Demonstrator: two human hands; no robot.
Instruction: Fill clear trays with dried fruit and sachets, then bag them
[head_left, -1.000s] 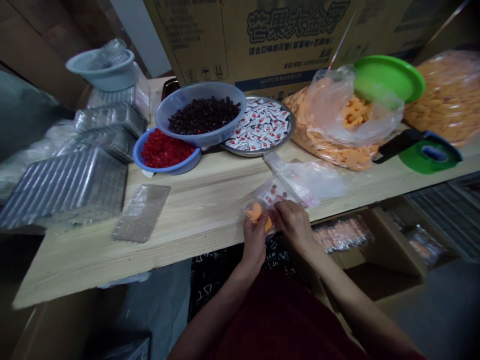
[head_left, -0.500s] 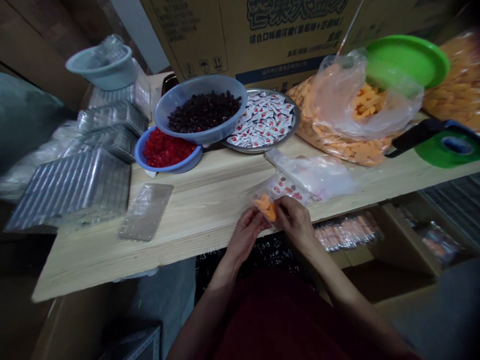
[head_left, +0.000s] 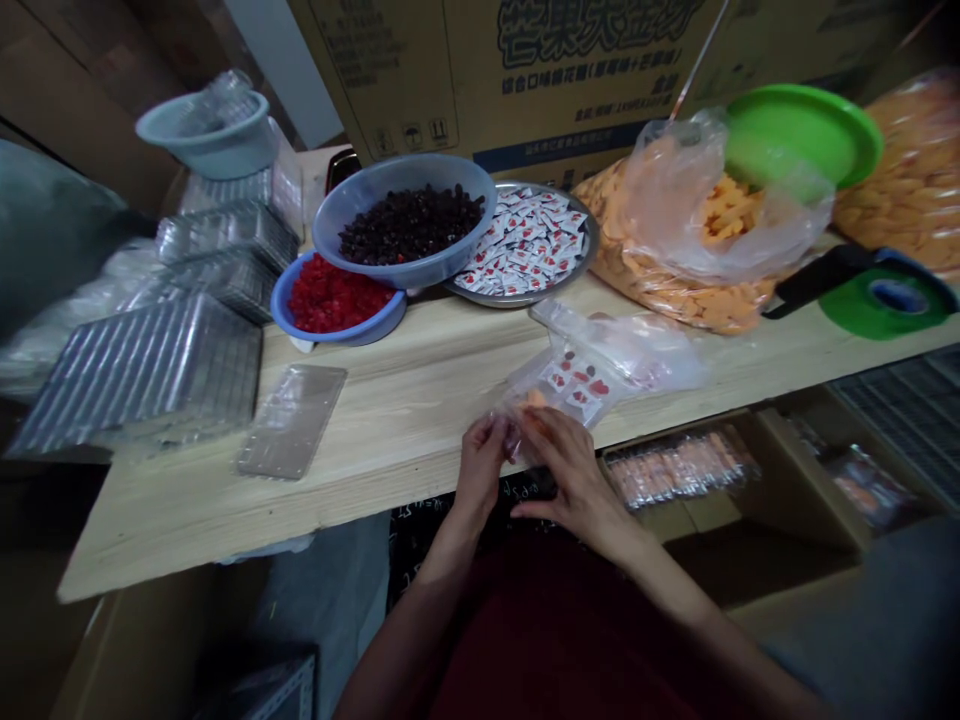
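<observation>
My left hand (head_left: 481, 462) is closed, its fingers pinching the edge of a clear plastic bag (head_left: 508, 420). Over the bag lies my right hand (head_left: 576, 475), fingers stretched across it and thumb held apart below. A bit of an orange candy piece (head_left: 535, 398) shows past the right fingertips; the rest is hidden by the hand. Just beyond, a clear pack (head_left: 581, 385) lies on the table with red-printed white sachets, red bits and dark pieces in it. Behind that sit crumpled clear bags (head_left: 652, 350).
Bowls of dark dried fruit (head_left: 412, 225) and red pieces (head_left: 337, 300) stand beside a metal tray of sachets (head_left: 525, 245). Clear plastic boxes (head_left: 150, 375) are stacked left. A large bag of orange candy (head_left: 637, 255) and tape dispenser (head_left: 885, 290) stand right; an open carton (head_left: 802, 480) sits below.
My right hand has moved over the bag and spread its thumb, covering most of the orange candy that showed before. My left hand has turned more upright, still at the bag.
</observation>
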